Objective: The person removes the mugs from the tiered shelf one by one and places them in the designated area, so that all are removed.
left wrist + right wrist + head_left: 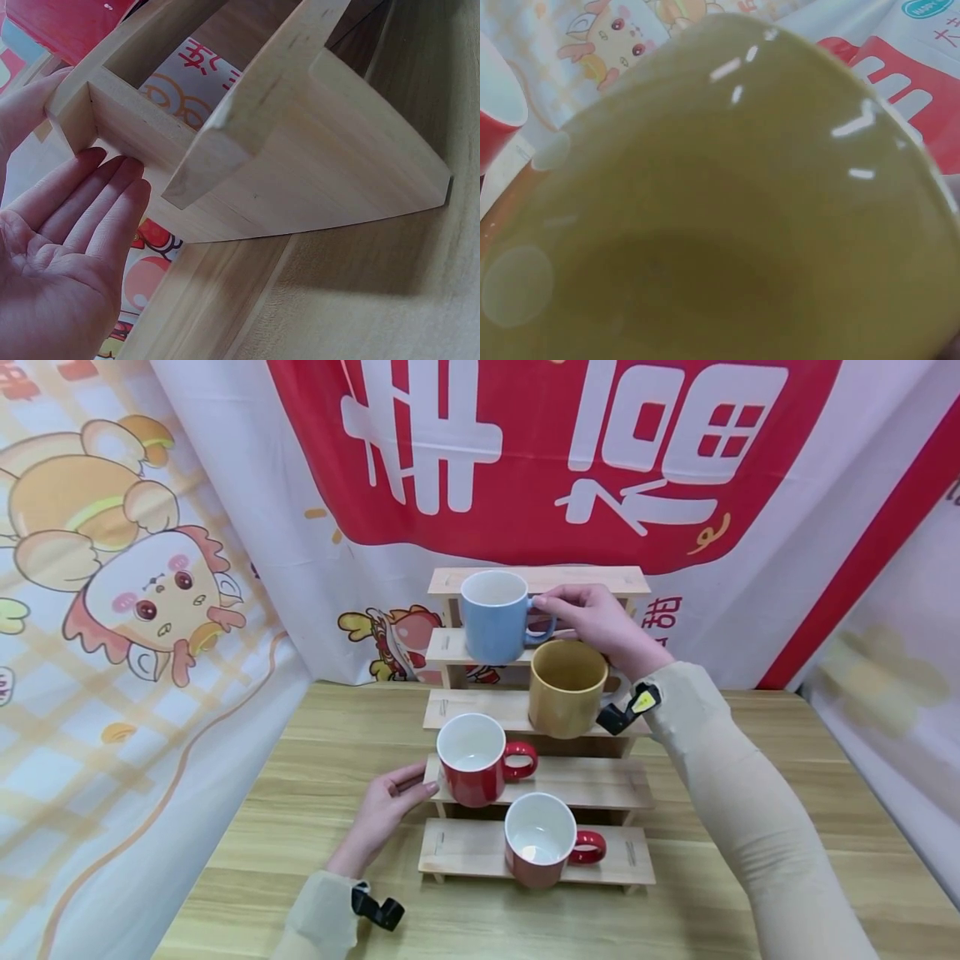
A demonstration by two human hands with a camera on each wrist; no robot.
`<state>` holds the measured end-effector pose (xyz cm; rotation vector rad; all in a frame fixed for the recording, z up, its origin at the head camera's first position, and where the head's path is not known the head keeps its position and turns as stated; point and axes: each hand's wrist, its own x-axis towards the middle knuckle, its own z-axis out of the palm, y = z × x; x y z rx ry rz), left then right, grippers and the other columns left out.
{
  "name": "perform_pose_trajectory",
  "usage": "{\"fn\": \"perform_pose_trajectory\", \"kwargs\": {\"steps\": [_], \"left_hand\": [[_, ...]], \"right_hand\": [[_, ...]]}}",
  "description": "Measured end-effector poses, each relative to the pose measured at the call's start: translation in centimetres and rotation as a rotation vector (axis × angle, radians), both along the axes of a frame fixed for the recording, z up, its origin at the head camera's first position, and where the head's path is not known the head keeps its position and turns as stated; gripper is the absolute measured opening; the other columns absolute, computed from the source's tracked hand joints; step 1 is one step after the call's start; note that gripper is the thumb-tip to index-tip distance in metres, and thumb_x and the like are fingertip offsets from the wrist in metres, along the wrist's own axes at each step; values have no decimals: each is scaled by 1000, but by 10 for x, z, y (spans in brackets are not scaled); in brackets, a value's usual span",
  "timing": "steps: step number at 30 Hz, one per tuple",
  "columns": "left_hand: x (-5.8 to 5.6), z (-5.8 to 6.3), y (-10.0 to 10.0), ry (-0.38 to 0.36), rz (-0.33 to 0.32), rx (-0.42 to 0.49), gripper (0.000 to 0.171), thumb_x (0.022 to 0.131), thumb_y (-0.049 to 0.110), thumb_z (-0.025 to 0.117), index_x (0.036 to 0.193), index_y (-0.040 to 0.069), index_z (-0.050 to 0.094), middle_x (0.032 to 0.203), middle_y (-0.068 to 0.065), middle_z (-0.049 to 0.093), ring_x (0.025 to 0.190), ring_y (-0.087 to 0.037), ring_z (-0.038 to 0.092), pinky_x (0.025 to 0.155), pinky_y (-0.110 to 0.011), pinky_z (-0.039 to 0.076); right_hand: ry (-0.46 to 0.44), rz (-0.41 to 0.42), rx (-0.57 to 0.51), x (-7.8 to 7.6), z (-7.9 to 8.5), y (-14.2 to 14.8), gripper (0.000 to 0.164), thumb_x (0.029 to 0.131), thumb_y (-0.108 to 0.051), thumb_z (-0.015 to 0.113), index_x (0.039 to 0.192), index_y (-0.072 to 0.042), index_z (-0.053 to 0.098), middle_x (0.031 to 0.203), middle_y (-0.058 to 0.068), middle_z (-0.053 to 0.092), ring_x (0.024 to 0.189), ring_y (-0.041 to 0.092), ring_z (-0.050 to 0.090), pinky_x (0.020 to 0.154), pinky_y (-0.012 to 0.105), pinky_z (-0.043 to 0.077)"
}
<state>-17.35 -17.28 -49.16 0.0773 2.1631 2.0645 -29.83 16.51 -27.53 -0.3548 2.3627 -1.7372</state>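
In the head view my right hand (600,618) pinches the handle of a light blue mug (495,618) at the upper steps of a wooden tiered stand (592,781). Just below that hand is a mustard-yellow mug (566,693), its handle partly hidden by the wrist; its inside fills most of the right wrist view (727,187). My left hand (386,810) holds the left end of a lower step, beside a red mug (472,760) with a white inside. The left wrist view shows the thumb above the board (71,120) and straight fingers below it.
Another red-handled mug (540,839), white inside, stands on the lowest step. The stand rests on a wood-grain table (300,777). Behind it hangs a red and white printed cloth (525,518), and a cartoon-patterned cloth (112,735) covers the left side.
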Motion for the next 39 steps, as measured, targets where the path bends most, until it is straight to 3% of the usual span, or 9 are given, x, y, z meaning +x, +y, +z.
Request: {"fn": "perform_pose_trajectory", "kwargs": {"steps": [14, 22, 31, 39], "left_hand": [[-2, -2, 0, 10, -7, -9, 51, 92, 16, 77, 136, -4, 60, 131, -19, 65, 119, -26, 63, 97, -29, 53], [-2, -2, 1, 5, -2, -4, 50, 92, 14, 77, 136, -5, 60, 130, -19, 65, 119, -27, 63, 97, -29, 53], [1, -1, 1, 4, 10, -16, 50, 92, 14, 77, 136, -5, 60, 130, -19, 65, 119, -27, 63, 97, -28, 53], [1, 1, 1, 3, 12, 0, 49, 92, 11, 77, 135, -5, 60, 130, -20, 65, 119, -28, 63, 97, -29, 53]], "right_hand": [[72, 2, -41, 3, -2, 5, 41, 97, -43, 69, 124, -12, 70, 118, 10, 72, 110, 27, 68, 94, 42, 57], [138, -43, -107, 10, 9, 19, 43, 95, -40, 71, 128, -12, 70, 123, 13, 70, 105, 29, 70, 86, 38, 60], [178, -109, -140, 22, 29, 55, 50, 91, -41, 74, 129, -10, 69, 125, 14, 69, 106, 30, 70, 87, 38, 58], [165, -224, -278, 35, 39, 103, 52, 89, -37, 79, 130, -7, 67, 118, 10, 72, 98, 23, 73, 80, 33, 58]]}}
